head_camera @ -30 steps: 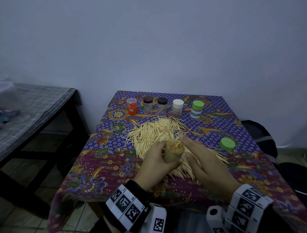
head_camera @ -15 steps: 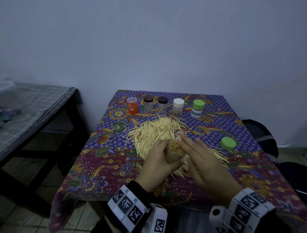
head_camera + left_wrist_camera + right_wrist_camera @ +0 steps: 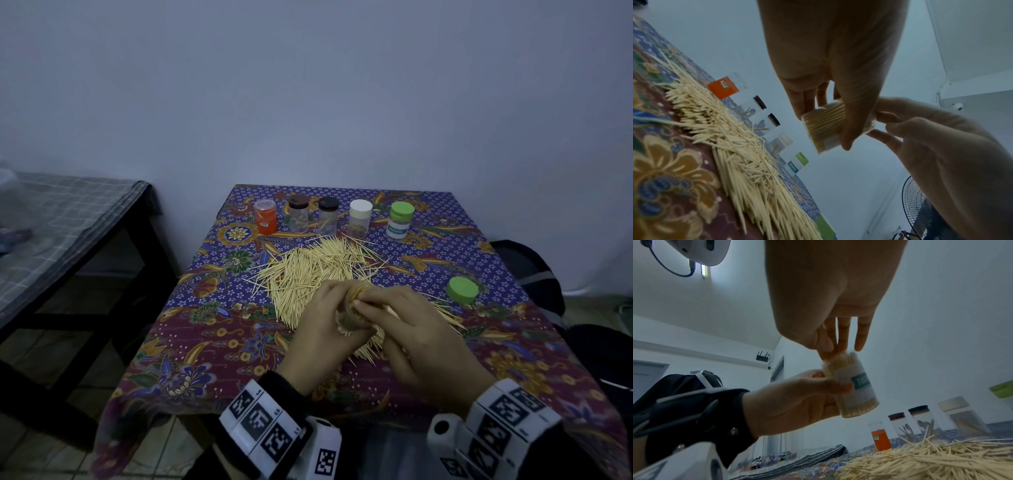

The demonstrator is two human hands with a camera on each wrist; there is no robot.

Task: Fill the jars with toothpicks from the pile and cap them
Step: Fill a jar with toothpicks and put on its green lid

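Since a moment ago the right hand [image 3: 416,337] has closed in from beside the jar's mouth, and its fingertips [image 3: 829,352] now press on the toothpick tips sticking out of the open jar [image 3: 854,384]. The left hand [image 3: 325,337] grips that jar, thumb and fingers curled round its clear wall, holding it tilted above the near side of the toothpick pile [image 3: 318,277] in the middle of the table [image 3: 191,346]. Along the far edge, left to right, stand an orange jar [image 3: 265,217], two dark-lidded jars [image 3: 313,214], a white-lidded jar [image 3: 359,217] and a green-lidded jar [image 3: 399,219]. A loose green cap [image 3: 461,290] lies near the right edge.
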